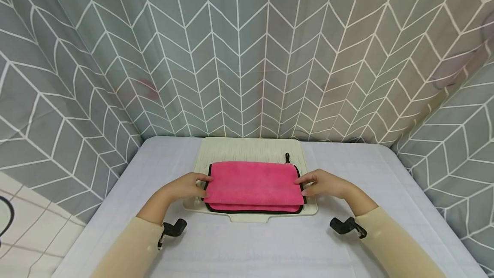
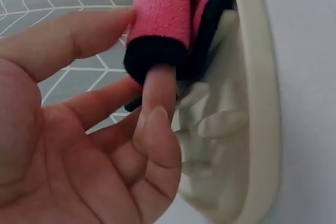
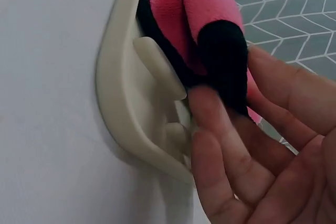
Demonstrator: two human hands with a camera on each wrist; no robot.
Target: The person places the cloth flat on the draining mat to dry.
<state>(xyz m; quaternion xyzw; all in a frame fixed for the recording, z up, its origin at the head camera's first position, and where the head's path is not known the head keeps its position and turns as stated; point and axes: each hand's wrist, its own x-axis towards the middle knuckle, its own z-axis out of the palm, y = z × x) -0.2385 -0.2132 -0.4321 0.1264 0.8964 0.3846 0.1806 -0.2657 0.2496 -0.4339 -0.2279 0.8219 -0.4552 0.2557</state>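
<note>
Pink cloth (image 1: 254, 183) lies folded on the pale tray (image 1: 247, 149), which sits on the white-covered table (image 1: 247, 248). We have 2 hands on it, 1 per short side. Left hand (image 1: 188, 185) pinches the left end of the upper fold, digits on either side of its black edging (image 2: 155, 51); right hand (image 1: 322, 184) pinches the right end the same way. Can't tell how hard we squeeze. Both wrist views show the upper fold as a soft round bend, another layer slightly apart beneath it; head view has that lower layer peeking out along the near side. Handling read: plush nap, so we expect light, floppy, grippy rather than slippery, and nothing to break. It probably sags mid-span if we lift by the ends only, and layers may slide out of line if our pull is uneven. Best hold, we think: the edging at both ends, thicker and likely firmer than the pile, taking every layer we want moved. Small black loop (image 1: 287, 158) pokes out at the far right corner; we'd skip it as a grip, since it'd load 1 corner.
</note>
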